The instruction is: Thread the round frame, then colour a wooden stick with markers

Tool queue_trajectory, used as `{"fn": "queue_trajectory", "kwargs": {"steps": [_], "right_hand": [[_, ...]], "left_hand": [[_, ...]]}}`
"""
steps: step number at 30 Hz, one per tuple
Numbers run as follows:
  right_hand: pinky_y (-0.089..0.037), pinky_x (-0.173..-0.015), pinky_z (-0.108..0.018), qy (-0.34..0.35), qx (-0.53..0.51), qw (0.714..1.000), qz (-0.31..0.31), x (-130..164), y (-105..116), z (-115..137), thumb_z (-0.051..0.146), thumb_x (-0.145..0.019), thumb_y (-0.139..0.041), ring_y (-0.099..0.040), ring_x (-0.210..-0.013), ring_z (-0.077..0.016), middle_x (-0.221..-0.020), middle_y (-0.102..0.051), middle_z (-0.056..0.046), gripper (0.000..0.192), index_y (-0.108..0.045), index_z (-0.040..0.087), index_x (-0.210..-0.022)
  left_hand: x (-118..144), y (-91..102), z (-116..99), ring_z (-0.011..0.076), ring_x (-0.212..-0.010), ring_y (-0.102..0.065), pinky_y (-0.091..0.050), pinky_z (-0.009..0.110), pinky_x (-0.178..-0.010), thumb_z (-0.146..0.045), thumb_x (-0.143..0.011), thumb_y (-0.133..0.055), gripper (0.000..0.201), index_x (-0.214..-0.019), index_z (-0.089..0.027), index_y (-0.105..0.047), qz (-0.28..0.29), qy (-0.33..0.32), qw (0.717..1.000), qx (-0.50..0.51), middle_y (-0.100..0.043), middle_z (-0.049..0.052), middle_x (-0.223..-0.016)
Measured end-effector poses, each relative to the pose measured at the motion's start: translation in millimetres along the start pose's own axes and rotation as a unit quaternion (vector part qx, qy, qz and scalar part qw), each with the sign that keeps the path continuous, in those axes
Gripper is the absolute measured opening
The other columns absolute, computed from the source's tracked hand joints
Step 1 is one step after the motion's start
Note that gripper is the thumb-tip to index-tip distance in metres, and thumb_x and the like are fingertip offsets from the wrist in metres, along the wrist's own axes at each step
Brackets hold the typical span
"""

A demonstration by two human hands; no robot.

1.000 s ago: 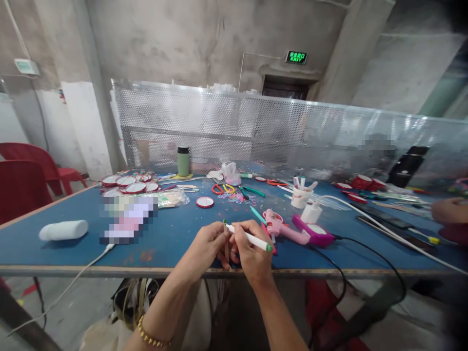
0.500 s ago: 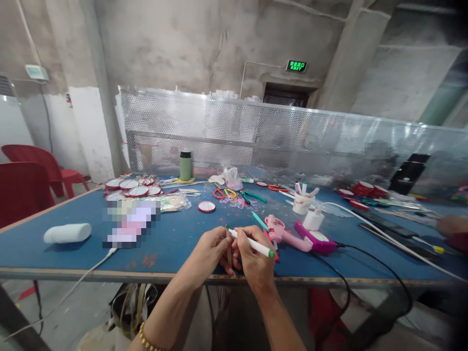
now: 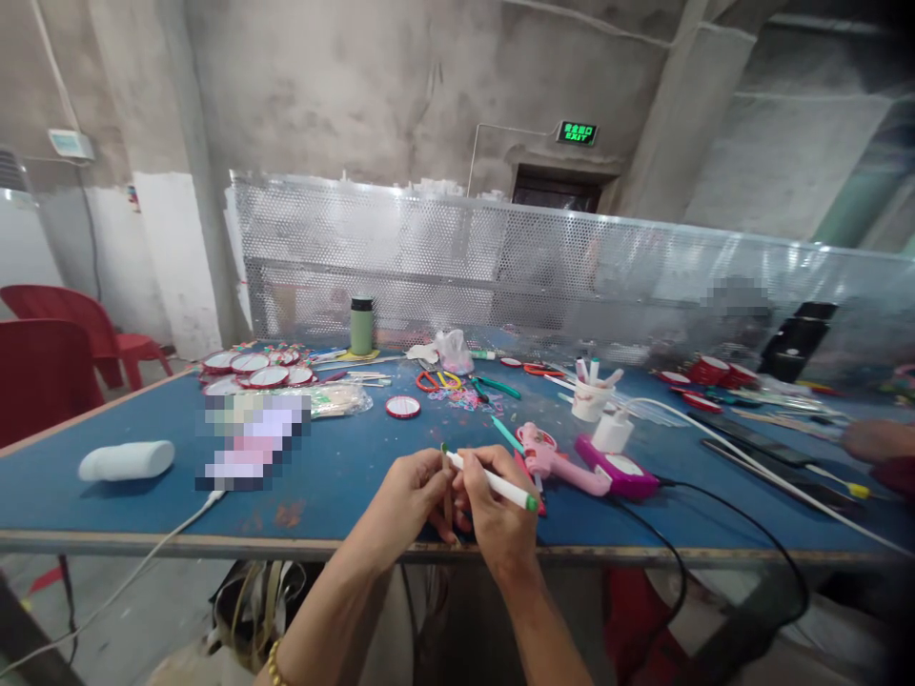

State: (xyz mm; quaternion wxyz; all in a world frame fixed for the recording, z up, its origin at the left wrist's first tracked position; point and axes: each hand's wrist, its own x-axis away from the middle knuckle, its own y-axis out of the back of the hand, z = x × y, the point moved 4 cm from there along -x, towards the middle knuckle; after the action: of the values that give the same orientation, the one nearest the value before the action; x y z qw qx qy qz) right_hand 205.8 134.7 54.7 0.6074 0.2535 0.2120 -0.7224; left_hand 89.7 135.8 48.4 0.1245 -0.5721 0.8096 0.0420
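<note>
Near the table's front edge, my right hand (image 3: pixel 500 505) is closed around a white marker (image 3: pixel 501 487) with a green end. Its tip meets the upper end of a thin, flat wooden stick (image 3: pixel 448 495), where a green patch shows. My left hand (image 3: pixel 411 495) pinches this stick upright between thumb and fingers; some of those fingers are hidden behind the right hand. Just right of my hands lie a pink glue gun (image 3: pixel 561 465) and a teal pen-like item (image 3: pixel 507 433). A round red-rimmed disc (image 3: pixel 403 407) rests beyond my left hand.
A purple box (image 3: pixel 620 472) with a black cable and a white cup of markers (image 3: pixel 592 395) stand right. Scissors (image 3: pixel 439 380) and pliers (image 3: pixel 498 387) lie farther back. At left are a white bottle (image 3: pixel 127 461) and a blurred phone (image 3: pixel 254 443). Another person's hand (image 3: pixel 876 441) is far right.
Both hands stay almost in place, with the marker tip still at the stick's upper end. The view has shifted very slightly.
</note>
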Motion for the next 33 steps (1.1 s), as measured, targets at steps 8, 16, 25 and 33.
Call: {"fn": "queue_trajectory", "kwargs": {"steps": [8, 16, 25, 33], "right_hand": [[-0.042, -0.036, -0.019, 0.010, 0.006, 1.000, -0.026, -0.5, 1.6, 8.7, 0.038, -0.089, -0.061, -0.050, -0.038, -0.0091, -0.051, -0.057, 0.004, 0.026, -0.062, 0.019, -0.072], [-0.042, -0.036, -0.018, -0.001, 0.002, 1.000, -0.006, 0.1, 0.4, 5.0, 0.039, -0.090, -0.061, -0.050, -0.040, -0.0087, -0.053, -0.056, 0.004, 0.027, -0.061, 0.018, -0.074], [-0.041, -0.033, -0.017, -0.011, -0.007, 1.000, -0.004, -0.3, -0.7, 3.0, 0.038, -0.088, -0.063, -0.049, -0.037, -0.0081, -0.052, -0.057, 0.005, 0.025, -0.062, 0.017, -0.074], [-0.042, -0.035, -0.017, 0.013, 0.015, 1.000, -0.003, -1.8, -0.4, 4.0, 0.037, -0.089, -0.062, -0.049, -0.039, -0.0079, -0.053, -0.056, 0.005, 0.025, -0.063, 0.017, -0.074]], "left_hand": [[1.5, -2.5, -3.8, 0.0108, -0.046, -0.061, -0.052, 0.020, -0.044, -0.046, -0.091, -0.053, 0.032, -0.081, -0.016, -0.052, 0.012, 0.000, 1.000, 0.002, -0.059, -0.002, -0.059], [2.2, -0.2, -1.3, 0.0104, -0.044, -0.060, -0.051, 0.020, -0.046, -0.044, -0.093, -0.051, 0.031, -0.078, -0.017, -0.047, 0.006, 0.005, 1.000, -0.001, -0.060, -0.001, -0.060], [2.5, -2.6, -5.0, 0.0102, -0.045, -0.060, -0.051, 0.020, -0.046, -0.052, -0.088, -0.055, 0.038, -0.079, -0.016, -0.051, 0.015, -0.005, 1.000, 0.005, -0.060, -0.001, -0.061], [1.3, -2.2, -6.9, 0.0093, -0.045, -0.059, -0.051, 0.019, -0.046, -0.051, -0.089, -0.053, 0.039, -0.076, -0.015, -0.051, 0.019, -0.009, 1.000, -0.004, -0.059, -0.001, -0.060]]}}
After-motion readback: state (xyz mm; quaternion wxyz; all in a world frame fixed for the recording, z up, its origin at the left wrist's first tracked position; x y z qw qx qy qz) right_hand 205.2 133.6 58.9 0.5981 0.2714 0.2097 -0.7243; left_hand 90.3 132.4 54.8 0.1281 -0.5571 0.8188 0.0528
